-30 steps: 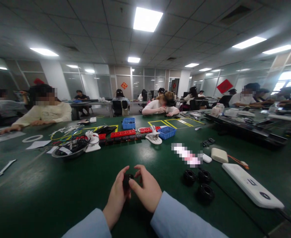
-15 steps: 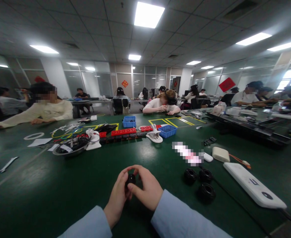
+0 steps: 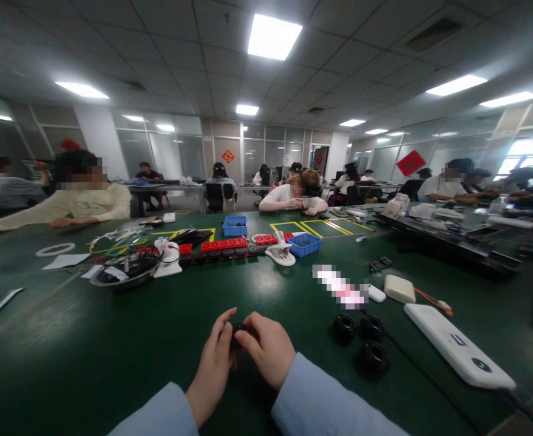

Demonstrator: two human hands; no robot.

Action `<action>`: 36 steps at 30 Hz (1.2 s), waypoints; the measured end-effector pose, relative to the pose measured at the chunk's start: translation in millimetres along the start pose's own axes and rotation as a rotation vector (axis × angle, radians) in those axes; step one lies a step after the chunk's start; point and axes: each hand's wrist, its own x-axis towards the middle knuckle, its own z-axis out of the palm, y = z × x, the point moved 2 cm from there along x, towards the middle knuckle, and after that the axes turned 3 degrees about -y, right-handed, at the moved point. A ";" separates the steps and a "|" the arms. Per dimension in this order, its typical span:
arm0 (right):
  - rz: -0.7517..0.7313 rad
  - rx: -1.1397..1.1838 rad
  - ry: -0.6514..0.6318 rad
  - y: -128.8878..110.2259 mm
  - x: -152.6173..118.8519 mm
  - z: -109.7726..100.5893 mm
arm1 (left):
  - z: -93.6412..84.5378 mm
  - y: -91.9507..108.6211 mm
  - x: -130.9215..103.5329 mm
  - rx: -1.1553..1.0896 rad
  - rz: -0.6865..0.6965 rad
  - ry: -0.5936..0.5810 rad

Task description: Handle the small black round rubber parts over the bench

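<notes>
Black part, mostly hidden, held btwn L hand & R hand; 3 rings rt of part.

The rings look glossy plastic, the tabletop smooth.

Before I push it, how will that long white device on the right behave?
The long white device looks hard-cased, so probably stiff. Lying flat, it's unlikely to roll. The dark cord at its near end may drag.

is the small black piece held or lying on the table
Held: the small black piece shows between left hand and right hand, mostly hidden.
</notes>
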 end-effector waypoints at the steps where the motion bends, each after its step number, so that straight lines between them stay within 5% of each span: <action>1: -0.010 -0.017 0.000 -0.4 -0.2 0.0 | -0.2 -1.2 1.0 -0.021 -0.018 -0.004; 7: -0.087 -0.006 0.009 -1.4 -2.1 0.8 | -1.7 1.3 1.8 -0.088 -0.033 0.010; 12: 0.012 0.070 0.029 3.9 -1.7 1.0 | -1.0 7.1 -1.7 -0.101 0.009 0.017; 27: -0.062 0.028 -0.013 -1.7 -1.4 0.4 | 0.2 8.3 -2.4 -0.084 -0.020 0.009; 36: 0.030 0.069 0.010 2.0 0.2 3.3 | -0.7 7.9 -4.3 -0.090 0.027 -0.004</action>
